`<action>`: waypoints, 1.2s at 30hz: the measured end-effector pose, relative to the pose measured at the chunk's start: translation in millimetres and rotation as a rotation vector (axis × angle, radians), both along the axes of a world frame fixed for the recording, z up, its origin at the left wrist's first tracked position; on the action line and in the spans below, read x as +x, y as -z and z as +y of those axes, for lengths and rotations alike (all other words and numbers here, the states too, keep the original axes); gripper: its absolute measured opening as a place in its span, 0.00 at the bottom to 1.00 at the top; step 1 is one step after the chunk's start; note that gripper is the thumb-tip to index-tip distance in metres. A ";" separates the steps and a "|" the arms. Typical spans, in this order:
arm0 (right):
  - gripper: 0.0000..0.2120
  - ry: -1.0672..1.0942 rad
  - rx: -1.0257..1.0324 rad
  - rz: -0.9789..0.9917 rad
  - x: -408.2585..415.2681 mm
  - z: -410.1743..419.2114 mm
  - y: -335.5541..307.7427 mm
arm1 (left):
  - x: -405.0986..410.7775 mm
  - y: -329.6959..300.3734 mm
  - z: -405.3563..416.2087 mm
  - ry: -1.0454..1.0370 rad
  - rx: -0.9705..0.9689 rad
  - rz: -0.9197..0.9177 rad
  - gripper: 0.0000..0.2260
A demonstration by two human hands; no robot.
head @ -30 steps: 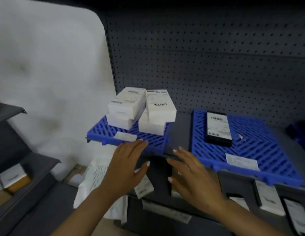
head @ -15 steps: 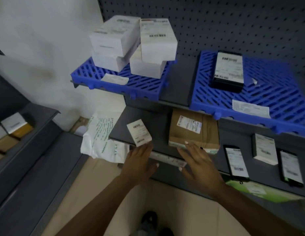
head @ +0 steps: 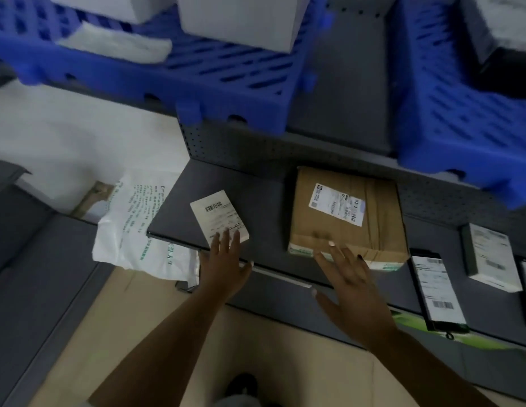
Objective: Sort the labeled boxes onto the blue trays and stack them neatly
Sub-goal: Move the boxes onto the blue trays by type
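On the lower grey shelf lies a brown cardboard box (head: 346, 218) with a white label. My right hand (head: 352, 286) is spread open at its near edge, fingertips touching the front. A small white labeled box (head: 219, 218) lies to its left; the fingertips of my open left hand (head: 226, 265) overlap its near corner. Above, a blue tray (head: 197, 71) on the upper shelf carries white boxes (head: 241, 19). A second blue tray (head: 461, 118) at the upper right holds a black box (head: 502, 33).
A white plastic mailer bag (head: 132, 230) hangs off the shelf's left end. To the right on the lower shelf lie a black labeled box (head: 438, 289) and a white box (head: 490, 257). A loose paper label (head: 115, 44) rests on the left tray. Tan floor lies below.
My view has dropped from the upper shelf to the lower one. Both hands have reached forward and down to the small white box and the brown box.
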State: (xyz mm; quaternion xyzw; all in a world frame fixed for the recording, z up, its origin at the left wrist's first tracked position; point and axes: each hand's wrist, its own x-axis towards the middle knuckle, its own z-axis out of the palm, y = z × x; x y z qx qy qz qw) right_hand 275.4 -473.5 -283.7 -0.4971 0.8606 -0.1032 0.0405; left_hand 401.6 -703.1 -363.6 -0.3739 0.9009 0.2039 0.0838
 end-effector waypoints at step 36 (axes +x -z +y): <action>0.29 0.183 0.115 -0.030 -26.4 153.0 -72.4 | -25.1 -124.0 120.1 0.275 -0.329 0.310 0.30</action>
